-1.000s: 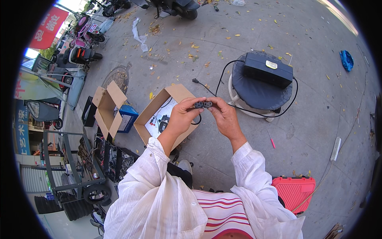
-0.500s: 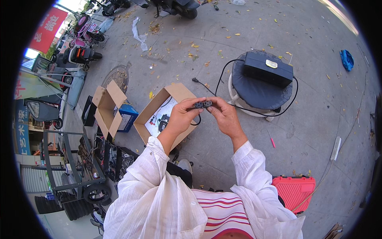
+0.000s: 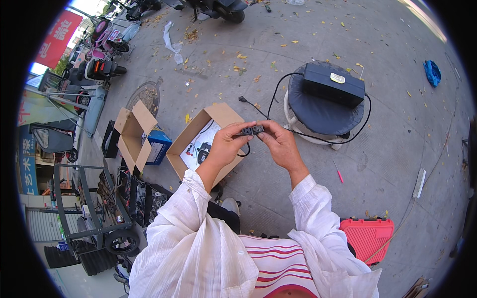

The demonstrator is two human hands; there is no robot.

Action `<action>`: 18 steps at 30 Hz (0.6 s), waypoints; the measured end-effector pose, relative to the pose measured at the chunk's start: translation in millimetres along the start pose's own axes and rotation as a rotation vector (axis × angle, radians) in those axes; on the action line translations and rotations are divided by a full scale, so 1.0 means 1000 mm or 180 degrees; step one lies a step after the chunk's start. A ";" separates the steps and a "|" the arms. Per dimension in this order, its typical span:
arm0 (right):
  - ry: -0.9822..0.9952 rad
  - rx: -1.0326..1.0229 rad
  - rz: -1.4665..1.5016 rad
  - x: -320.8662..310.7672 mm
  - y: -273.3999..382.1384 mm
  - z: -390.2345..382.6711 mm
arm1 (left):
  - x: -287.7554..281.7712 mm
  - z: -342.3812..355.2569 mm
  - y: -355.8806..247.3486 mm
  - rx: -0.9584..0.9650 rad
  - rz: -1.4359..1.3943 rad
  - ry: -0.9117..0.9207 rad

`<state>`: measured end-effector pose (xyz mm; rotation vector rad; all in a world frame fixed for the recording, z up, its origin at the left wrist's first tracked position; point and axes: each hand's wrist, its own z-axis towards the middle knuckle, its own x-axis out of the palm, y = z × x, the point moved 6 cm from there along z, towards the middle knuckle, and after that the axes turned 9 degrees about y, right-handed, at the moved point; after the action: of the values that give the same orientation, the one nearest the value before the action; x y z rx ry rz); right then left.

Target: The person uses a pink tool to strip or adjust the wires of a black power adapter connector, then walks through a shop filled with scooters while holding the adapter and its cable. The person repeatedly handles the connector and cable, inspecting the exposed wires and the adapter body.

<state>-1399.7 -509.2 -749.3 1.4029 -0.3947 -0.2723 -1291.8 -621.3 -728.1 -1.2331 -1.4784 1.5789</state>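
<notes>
My left hand (image 3: 229,146) and my right hand (image 3: 281,149) meet in the middle of the view, each closed on one of two small black cable connectors (image 3: 252,130) held side by side. A cardboard box (image 3: 223,111) just beyond and below my hands holds a light sheet (image 3: 191,154) and a black device (image 3: 203,151). To the right, a black oblong power unit (image 3: 320,85) with two cables rests on a round stool with a dark cushion (image 3: 318,119). A plug (image 3: 242,99) lies on the ground near the box.
An open carton (image 3: 131,139) beside a blue box (image 3: 160,153) is at left, near a metal cart frame (image 3: 82,232) and parked scooters (image 3: 97,69). A red-handled tool (image 3: 339,175), a red case (image 3: 365,232) and a blue bag (image 3: 432,73) lie on the pavement (image 3: 397,139).
The whole view has shifted very slightly; my hands hold the connectors in much the same position as a second ago.
</notes>
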 end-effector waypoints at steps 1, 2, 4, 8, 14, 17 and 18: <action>0.0036 0.0144 0.0038 0.000 -0.002 0.000 | 0.000 0.000 0.000 0.0003 -0.0015 -0.0013; 0.0072 0.0287 0.0077 0.000 -0.005 -0.001 | 0.000 0.000 0.000 0.0007 -0.0028 -0.0027; 0.0076 0.0450 0.0109 0.000 -0.006 -0.001 | 0.001 -0.001 0.000 -0.0035 0.0003 -0.0090; -0.0260 0.0306 0.0658 0.000 -0.014 0.001 | 0.002 0.000 -0.002 -0.0092 0.0139 -0.0107; -0.0110 -0.0096 0.0736 0.001 0.004 0.000 | 0.003 -0.003 -0.005 -0.0155 0.0254 -0.0052; 0.0026 0.0034 0.0671 0.001 0.006 -0.001 | 0.004 -0.003 -0.005 -0.0157 0.0144 -0.0027; 0.0025 0.0033 0.0659 0.000 0.006 -0.001 | 0.004 -0.003 -0.006 -0.0092 0.0141 -0.0048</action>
<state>-1399.0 -507.4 -743.4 1.3608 -0.5312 -0.0958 -1290.9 -615.5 -723.3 -1.2810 -1.4979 1.6043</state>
